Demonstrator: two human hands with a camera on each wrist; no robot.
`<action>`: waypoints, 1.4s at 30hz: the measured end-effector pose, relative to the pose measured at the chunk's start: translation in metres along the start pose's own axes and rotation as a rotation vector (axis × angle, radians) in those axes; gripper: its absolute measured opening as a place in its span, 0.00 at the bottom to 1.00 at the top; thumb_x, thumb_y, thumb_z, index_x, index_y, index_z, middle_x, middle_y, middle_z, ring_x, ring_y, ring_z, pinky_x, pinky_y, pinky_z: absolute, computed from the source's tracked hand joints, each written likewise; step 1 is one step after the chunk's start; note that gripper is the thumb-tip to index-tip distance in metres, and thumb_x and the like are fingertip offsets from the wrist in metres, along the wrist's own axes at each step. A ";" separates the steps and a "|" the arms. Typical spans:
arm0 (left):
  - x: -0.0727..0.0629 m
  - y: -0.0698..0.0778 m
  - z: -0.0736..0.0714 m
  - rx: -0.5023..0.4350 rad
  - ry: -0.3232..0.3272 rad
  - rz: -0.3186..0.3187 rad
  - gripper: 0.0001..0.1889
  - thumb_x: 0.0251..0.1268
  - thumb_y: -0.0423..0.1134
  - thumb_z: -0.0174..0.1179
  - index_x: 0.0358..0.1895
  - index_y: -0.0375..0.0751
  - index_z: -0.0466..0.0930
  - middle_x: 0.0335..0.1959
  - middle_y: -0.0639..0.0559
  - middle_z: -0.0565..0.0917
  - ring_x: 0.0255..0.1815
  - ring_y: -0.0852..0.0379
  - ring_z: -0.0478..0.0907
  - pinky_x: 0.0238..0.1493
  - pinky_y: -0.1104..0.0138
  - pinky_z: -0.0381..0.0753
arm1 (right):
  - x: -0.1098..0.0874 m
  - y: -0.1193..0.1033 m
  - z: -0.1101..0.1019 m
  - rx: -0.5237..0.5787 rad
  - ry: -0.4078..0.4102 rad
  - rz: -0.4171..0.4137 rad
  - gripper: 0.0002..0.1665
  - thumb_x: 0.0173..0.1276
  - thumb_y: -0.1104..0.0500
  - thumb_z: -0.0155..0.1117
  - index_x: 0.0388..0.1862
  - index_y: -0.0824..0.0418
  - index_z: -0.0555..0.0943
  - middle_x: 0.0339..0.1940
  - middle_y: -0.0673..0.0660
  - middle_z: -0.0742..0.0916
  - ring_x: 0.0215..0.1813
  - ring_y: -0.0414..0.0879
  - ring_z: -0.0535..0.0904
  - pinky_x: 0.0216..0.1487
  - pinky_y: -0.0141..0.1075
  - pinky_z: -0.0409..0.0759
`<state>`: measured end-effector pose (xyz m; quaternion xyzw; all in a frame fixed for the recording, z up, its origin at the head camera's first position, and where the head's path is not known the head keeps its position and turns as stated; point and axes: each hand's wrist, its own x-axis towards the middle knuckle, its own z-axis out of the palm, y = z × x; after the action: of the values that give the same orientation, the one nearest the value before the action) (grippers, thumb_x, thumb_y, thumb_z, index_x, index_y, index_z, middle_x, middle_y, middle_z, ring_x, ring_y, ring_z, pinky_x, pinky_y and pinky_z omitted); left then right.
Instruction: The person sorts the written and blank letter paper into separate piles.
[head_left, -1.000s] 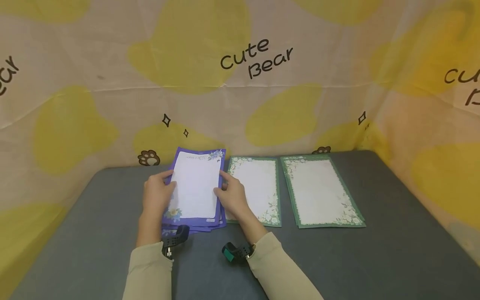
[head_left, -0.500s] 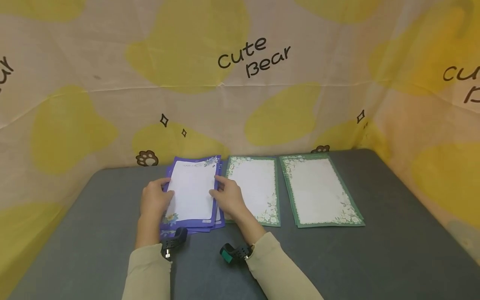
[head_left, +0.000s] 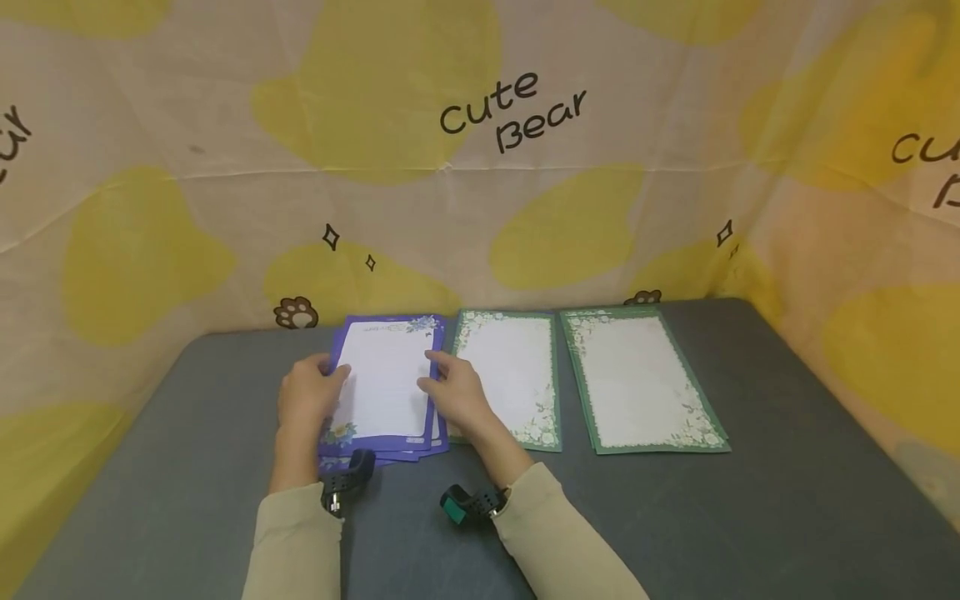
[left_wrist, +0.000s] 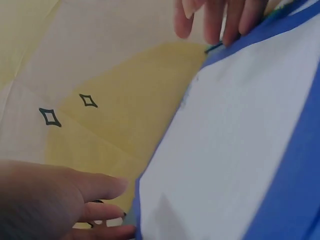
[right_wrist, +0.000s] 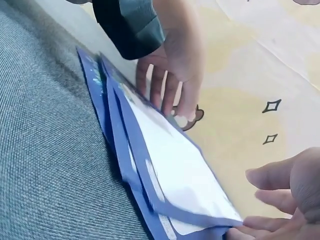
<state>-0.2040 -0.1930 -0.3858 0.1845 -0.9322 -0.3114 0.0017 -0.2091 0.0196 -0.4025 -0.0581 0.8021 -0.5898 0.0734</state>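
A purple-bordered sheet of paper (head_left: 386, 379) with flowers in its corners lies over several similar purple sheets (head_left: 441, 435), whose edges stick out unevenly. My left hand (head_left: 306, 398) is at its left side, and in the left wrist view the fingertips (left_wrist: 122, 232) meet the edge while the thumb stands off it. On the opposite side is my right hand (head_left: 460, 397), thumb and forefinger spread apart. In the right wrist view its lower fingers (right_wrist: 250, 231) touch a corner of the paper. Neither hand pinches the sheet.
Right of the purple stack lies a green-bordered floral sheet (head_left: 517, 375), partly behind my right hand. Farther right is a slightly tilted pile of green-bordered sheets (head_left: 645, 383). A grey table (head_left: 675, 517) carries everything, with a patterned cloth (head_left: 420, 208) hanging behind.
The purple sheet has come down and toward me onto the stack. Both hands lowered with it, and their fingers have let go of its edges.
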 end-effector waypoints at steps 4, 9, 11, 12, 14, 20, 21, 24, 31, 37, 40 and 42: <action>-0.002 0.006 -0.007 0.027 -0.062 0.016 0.34 0.76 0.51 0.49 0.71 0.25 0.66 0.69 0.25 0.71 0.70 0.24 0.67 0.70 0.36 0.67 | 0.001 0.001 -0.004 0.054 0.002 -0.015 0.26 0.70 0.65 0.62 0.67 0.61 0.78 0.75 0.66 0.73 0.78 0.62 0.66 0.77 0.51 0.68; -0.004 0.011 -0.011 0.074 -0.129 -0.004 0.36 0.76 0.54 0.47 0.72 0.25 0.63 0.71 0.23 0.67 0.71 0.22 0.63 0.70 0.34 0.66 | 0.000 0.002 -0.007 0.122 -0.004 -0.007 0.26 0.70 0.67 0.61 0.67 0.61 0.78 0.78 0.64 0.71 0.81 0.61 0.62 0.79 0.52 0.63; -0.005 0.012 -0.011 0.095 -0.140 -0.021 0.36 0.76 0.55 0.46 0.73 0.25 0.63 0.71 0.23 0.66 0.71 0.22 0.64 0.69 0.34 0.67 | 0.000 0.004 -0.007 0.141 -0.009 0.003 0.26 0.70 0.67 0.61 0.67 0.61 0.78 0.79 0.63 0.70 0.82 0.60 0.60 0.80 0.50 0.62; -0.005 0.013 -0.011 0.106 -0.142 -0.028 0.36 0.76 0.55 0.46 0.73 0.26 0.62 0.71 0.23 0.66 0.71 0.22 0.64 0.68 0.34 0.68 | 0.000 0.005 -0.007 0.144 -0.009 0.004 0.26 0.70 0.67 0.61 0.67 0.61 0.78 0.79 0.63 0.70 0.82 0.60 0.60 0.80 0.50 0.61; -0.006 0.014 -0.011 0.129 -0.141 -0.036 0.36 0.76 0.55 0.45 0.73 0.27 0.63 0.72 0.24 0.67 0.70 0.22 0.65 0.67 0.34 0.69 | 0.000 0.007 -0.007 0.149 -0.006 0.004 0.26 0.70 0.67 0.61 0.67 0.61 0.78 0.78 0.63 0.70 0.82 0.59 0.61 0.80 0.48 0.62; -0.006 0.017 -0.007 0.144 -0.097 0.026 0.35 0.77 0.55 0.46 0.74 0.29 0.63 0.72 0.25 0.67 0.71 0.23 0.65 0.67 0.34 0.69 | -0.002 0.016 -0.015 0.034 0.096 -0.078 0.21 0.70 0.60 0.64 0.62 0.59 0.82 0.69 0.60 0.81 0.74 0.59 0.74 0.75 0.50 0.72; -0.005 0.018 -0.005 0.133 -0.083 0.048 0.35 0.77 0.55 0.46 0.74 0.29 0.64 0.72 0.26 0.68 0.71 0.24 0.65 0.67 0.35 0.69 | -0.002 0.018 -0.018 0.005 0.119 -0.095 0.21 0.70 0.58 0.64 0.61 0.59 0.83 0.67 0.59 0.83 0.72 0.59 0.76 0.74 0.51 0.73; -0.004 0.026 0.002 0.071 -0.055 0.141 0.32 0.77 0.52 0.48 0.74 0.32 0.65 0.72 0.29 0.70 0.72 0.27 0.66 0.70 0.37 0.67 | -0.003 0.026 -0.031 -0.050 0.183 -0.138 0.18 0.69 0.57 0.64 0.56 0.58 0.86 0.61 0.57 0.87 0.67 0.58 0.80 0.70 0.52 0.77; -0.009 0.056 0.031 -0.029 -0.068 0.350 0.26 0.76 0.48 0.53 0.71 0.38 0.72 0.69 0.35 0.76 0.68 0.34 0.75 0.68 0.41 0.74 | -0.006 0.046 -0.069 -0.199 0.333 -0.206 0.14 0.66 0.58 0.68 0.49 0.59 0.89 0.54 0.57 0.90 0.64 0.56 0.83 0.68 0.53 0.77; -0.018 0.075 0.056 0.005 -0.118 0.485 0.24 0.73 0.43 0.59 0.69 0.41 0.75 0.67 0.38 0.79 0.70 0.36 0.74 0.69 0.42 0.73 | -0.019 0.061 -0.104 -0.449 0.307 -0.294 0.20 0.67 0.53 0.70 0.54 0.61 0.86 0.58 0.61 0.88 0.67 0.60 0.79 0.71 0.57 0.73; -0.023 0.080 0.068 0.047 -0.151 0.524 0.25 0.72 0.41 0.61 0.70 0.40 0.74 0.67 0.37 0.79 0.71 0.35 0.72 0.73 0.42 0.70 | -0.026 0.069 -0.120 -0.574 0.277 -0.342 0.25 0.66 0.49 0.71 0.58 0.62 0.84 0.62 0.63 0.86 0.70 0.61 0.75 0.74 0.58 0.69; -0.026 0.083 0.075 0.069 -0.149 0.533 0.26 0.71 0.41 0.61 0.70 0.38 0.73 0.66 0.36 0.79 0.70 0.34 0.73 0.73 0.42 0.69 | -0.032 0.073 -0.128 -0.628 0.265 -0.356 0.29 0.65 0.47 0.72 0.60 0.63 0.83 0.64 0.64 0.84 0.72 0.63 0.74 0.76 0.60 0.66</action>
<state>-0.2171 -0.0797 -0.3948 -0.0908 -0.9554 -0.2808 0.0089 -0.2023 0.1674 -0.4332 -0.1392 0.9236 -0.3215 -0.1558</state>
